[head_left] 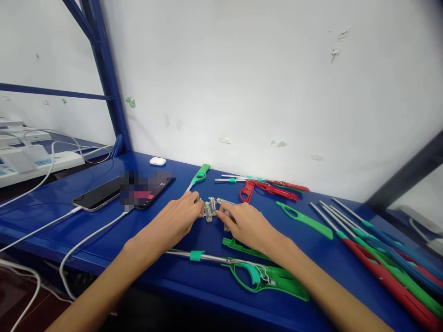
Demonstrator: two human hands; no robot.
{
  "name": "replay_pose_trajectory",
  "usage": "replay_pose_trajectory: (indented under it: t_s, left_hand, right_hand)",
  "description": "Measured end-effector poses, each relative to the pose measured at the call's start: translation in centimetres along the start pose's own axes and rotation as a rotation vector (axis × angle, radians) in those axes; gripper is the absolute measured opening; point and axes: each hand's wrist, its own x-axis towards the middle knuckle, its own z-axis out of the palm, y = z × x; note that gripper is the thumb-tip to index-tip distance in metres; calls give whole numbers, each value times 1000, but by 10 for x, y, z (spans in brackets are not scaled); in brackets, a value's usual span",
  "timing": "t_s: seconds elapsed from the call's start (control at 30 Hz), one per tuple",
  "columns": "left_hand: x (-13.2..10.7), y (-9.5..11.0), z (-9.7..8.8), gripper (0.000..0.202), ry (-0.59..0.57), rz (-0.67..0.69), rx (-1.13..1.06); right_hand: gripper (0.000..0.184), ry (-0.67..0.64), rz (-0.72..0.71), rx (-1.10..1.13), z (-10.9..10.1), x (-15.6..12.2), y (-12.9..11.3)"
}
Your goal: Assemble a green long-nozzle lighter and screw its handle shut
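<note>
Close together on the blue desk (204,240), left hand (180,217) and right hand (246,226), fingers curled onto small clear parts (210,210), actual grip impossible to tell, opened green lighter (266,277) just nearer.

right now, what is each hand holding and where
Left hand and right hand fingertips meet on small clear parts on the blue table; grip cannot be told.

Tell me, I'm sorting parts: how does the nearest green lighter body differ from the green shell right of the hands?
The lighter body carries a metal tube, white wires and a teal trigger; the shell is bare. The lighter body lies crosswise; the shell slants. Both are green and lie on the blue bench.
</note>
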Motion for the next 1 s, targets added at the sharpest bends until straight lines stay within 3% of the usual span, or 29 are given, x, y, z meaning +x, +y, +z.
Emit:
replay_pose_trajectory:
  t_s: [0.27, 0.47, 0.63, 0.77, 1.0]
  left_hand:
    - [0, 5, -16, 23, 33, -33, -71]
    - [-1, 14, -24, 19, 103, -54, -260]
    - [-2, 33, -43, 20, 148, -137, -506]
    - [-5, 49, -51, 28, 117, -235, -753]
    - [-2, 71, -44, 46, 46, -354, -1220]
  right_hand:
    - [25, 101, 34, 14, -6, 0, 9]
    - [22, 193, 98, 85, -32, -11, 8]
    - [34, 206, 197, 255, -61, -50, -5]
    - [20, 170, 243, 332, -69, -79, -8]
    - [14, 85, 218, 413, -63, -76, -4]
